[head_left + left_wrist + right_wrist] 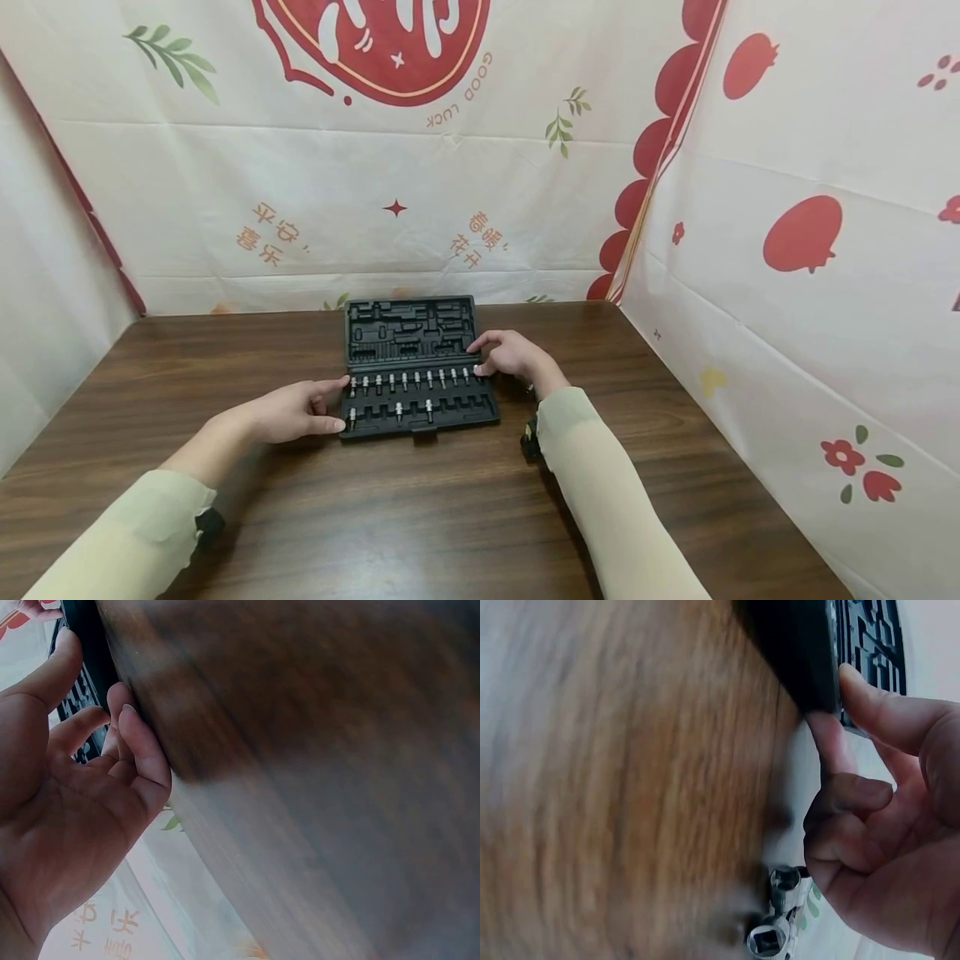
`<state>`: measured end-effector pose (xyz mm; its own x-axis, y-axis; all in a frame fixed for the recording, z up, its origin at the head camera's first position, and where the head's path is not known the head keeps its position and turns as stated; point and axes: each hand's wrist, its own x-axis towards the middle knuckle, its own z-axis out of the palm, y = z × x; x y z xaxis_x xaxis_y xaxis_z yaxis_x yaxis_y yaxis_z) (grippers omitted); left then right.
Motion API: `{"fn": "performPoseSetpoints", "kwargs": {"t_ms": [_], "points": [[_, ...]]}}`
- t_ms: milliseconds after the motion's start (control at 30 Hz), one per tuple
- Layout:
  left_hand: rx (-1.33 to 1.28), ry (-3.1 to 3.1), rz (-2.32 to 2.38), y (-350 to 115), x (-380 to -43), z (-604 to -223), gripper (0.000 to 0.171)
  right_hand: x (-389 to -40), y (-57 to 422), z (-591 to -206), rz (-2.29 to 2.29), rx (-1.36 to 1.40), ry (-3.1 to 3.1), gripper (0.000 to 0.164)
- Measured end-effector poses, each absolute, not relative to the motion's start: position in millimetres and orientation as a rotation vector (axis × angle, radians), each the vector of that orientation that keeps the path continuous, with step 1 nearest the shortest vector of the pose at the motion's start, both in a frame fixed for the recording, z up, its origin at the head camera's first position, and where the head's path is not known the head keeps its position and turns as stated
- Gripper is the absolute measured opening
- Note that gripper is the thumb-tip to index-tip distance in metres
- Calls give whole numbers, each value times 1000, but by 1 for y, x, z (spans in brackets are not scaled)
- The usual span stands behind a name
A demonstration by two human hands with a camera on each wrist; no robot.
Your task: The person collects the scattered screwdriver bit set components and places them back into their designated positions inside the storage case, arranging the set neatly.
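Observation:
An open black socket case (420,425) lies in the middle of the table toward its far side, lid (411,325) tilted back. A row of silver bit sockets (405,381) fills the base's back slots, with 3 more (399,411) in front. My left hand (288,411) grips the case's left edge, thumb at the front corner, index finger farther back. My right hand (513,357) pinches the right edge near the hinge; in the right wrist view the thumb (877,712) is above the edge and a finger below.
Loose metal sockets (769,941) stand on the table by my right hand, mostly hidden by it in the head view. The brown wood table (360,517) meets a printed cloth wall (450,167) behind and another cloth (825,333) at the right. Dark bands circle both wrists.

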<state>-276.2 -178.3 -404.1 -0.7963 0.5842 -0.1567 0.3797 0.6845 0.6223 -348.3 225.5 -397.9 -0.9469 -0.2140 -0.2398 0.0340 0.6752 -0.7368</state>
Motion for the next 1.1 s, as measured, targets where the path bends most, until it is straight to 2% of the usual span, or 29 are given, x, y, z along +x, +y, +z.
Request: {"fn": "performPoseSetpoints", "kwargs": {"t_ms": [633, 1100], "points": [[757, 2580, 814, -179, -278, -402, 86, -360, 210, -394, -1144, 50, 2598, 29], [739, 2562, 821, -180, -279, -405, 86, -361, 206, -394, -1113, 98, 2587, 30]]}}
